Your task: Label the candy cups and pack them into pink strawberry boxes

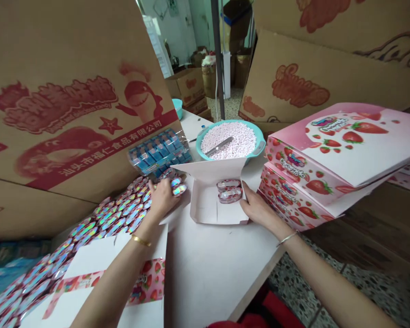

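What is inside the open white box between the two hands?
The open white box holds at least two shiny oval packs, towards its right side. What lies beneath them is covered.

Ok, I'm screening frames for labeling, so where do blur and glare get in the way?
Head view: rainbow glare streaks the shiny oval packs; head view, lower left: blue packages are smeared; head view, left: print on the large carton looks soft.

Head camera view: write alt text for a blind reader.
The left hand grasps shiny oval packs while the right hand holds an open white box with similar packs inside. Behind it: a turquoise bowl of pale pellets; right, stacked strawberry-print boxes.
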### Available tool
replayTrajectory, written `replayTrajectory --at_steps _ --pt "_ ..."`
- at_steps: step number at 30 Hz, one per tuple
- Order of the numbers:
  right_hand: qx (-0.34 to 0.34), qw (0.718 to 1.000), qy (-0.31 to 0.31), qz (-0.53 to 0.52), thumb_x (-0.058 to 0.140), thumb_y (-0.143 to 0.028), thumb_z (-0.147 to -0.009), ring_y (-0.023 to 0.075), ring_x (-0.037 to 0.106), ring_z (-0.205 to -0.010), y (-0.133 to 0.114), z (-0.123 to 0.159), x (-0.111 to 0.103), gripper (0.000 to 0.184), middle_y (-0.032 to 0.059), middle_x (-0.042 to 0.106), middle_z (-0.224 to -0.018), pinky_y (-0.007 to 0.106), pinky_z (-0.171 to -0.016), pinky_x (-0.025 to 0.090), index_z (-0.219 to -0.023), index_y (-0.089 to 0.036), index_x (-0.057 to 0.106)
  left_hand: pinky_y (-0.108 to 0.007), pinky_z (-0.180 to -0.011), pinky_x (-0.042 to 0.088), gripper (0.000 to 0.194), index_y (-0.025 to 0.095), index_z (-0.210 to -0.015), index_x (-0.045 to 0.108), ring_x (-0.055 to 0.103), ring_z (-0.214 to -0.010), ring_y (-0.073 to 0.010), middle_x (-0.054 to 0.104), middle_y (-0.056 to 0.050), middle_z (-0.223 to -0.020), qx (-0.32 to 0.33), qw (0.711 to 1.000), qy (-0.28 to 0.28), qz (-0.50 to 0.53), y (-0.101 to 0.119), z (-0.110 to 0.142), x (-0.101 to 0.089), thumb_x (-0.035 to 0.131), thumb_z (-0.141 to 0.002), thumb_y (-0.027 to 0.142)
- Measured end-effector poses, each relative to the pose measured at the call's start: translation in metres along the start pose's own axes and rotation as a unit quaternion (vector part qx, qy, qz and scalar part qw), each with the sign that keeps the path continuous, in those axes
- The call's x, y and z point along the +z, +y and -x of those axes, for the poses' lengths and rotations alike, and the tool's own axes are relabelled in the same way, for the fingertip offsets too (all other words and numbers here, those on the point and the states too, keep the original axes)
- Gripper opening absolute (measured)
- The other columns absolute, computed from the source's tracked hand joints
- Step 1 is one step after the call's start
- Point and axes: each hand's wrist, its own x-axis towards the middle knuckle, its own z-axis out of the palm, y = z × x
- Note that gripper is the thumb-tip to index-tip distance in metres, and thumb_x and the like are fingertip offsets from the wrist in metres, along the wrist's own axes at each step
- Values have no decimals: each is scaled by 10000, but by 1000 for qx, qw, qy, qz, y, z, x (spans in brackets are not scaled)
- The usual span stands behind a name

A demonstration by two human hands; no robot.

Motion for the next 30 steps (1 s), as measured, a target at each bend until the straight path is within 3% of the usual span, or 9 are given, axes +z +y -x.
replayTrajectory --at_steps 4,8,13,17,20,22,24,27,30 --pt "15 998 -5 -67 406 -189 -862 263 667 -1083 6 -1 0 626 85 675 -1274 425 -960 527 -1487 -220 381 -447 -902 514 688 197 -1218 466 643 -1002 -285 639 -114 -1130 48 973 -50 220 2 22 -56 738 -685 536" --pt "45 987 -9 -153 391 -240 -888 256 627 -1176 16 0 6 666 77 620 -1364 449 -1060 459 -1547 -209 294 -363 -830 536 677 227 -1222 472 656 -954 -233 652 -71 -1118 158 916 -185 318 53 42 -80 762 -689 528" --pt "16 969 5 -247 443 -392 -897 232 312 -1468 34 -5 19 658 9 415 -1554 440 -1235 175 -1529 -237 347 -402 -858 517 705 174 -1229 502 635 -1024 -295 646 -130 -1157 192 944 -170 205 142 43 -29 785 -668 492" --pt "34 961 0 -275 412 -541 -933 223 261 -1491 36 -7 19 678 19 345 -1592 403 -1245 149 -1531 -228 345 -503 -1006 441 754 160 -1351 452 483 -1283 -365 490 -195 -1420 192 969 -115 101 168 49 4 785 -704 358" --pt "60 977 7 -204 374 -634 -939 267 240 -1497 25 -1 13 778 77 297 -1611 446 -1235 198 -1564 -187 252 -508 -1080 384 796 212 -1448 365 387 -1386 -344 370 -155 -1544 207 965 -96 131 147 53 -6 729 -766 401" --pt "12 993 38 -108 385 -628 -941 301 234 -1497 14 5 10 796 119 281 -1612 491 -1223 230 -1565 -157 238 -424 -1034 439 630 228 -1438 385 534 -1258 -265 538 -119 -1412 187 958 -119 183 110 50 -21 595 -868 396" --pt "-78 994 74 -2 422 -575 -948 322 214 -1500 1 8 7 719 141 317 -1593 532 -1210 243 -1523 -151 346 -368 -930 492 453 221 -1348 490 644 -1023 -219 675 -87 -1157 100 970 -140 174 59 44 -34 483 -920 371" --pt "-180 973 49 138 492 -511 -938 335 137 -1515 -20 3 9 607 134 345 -1582 577 -1204 210 -1441 -172 482 -420 -962 468 588 182 -1325 529 594 -1105 -301 615 -141 -1224 2 992 -125 34 -19 32 -37 617 -817 465" --pt "-224 949 -21 223 562 -501 -909 327 106 -1522 -36 -13 19 638 137 295 -1605 578 -1212 158 -1442 -159 477 -441 -1013 428 738 146 -1397 467 508 -1232 -351 516 -192 -1358 -10 995 -99 -25 -63 16 -25 624 -801 551"
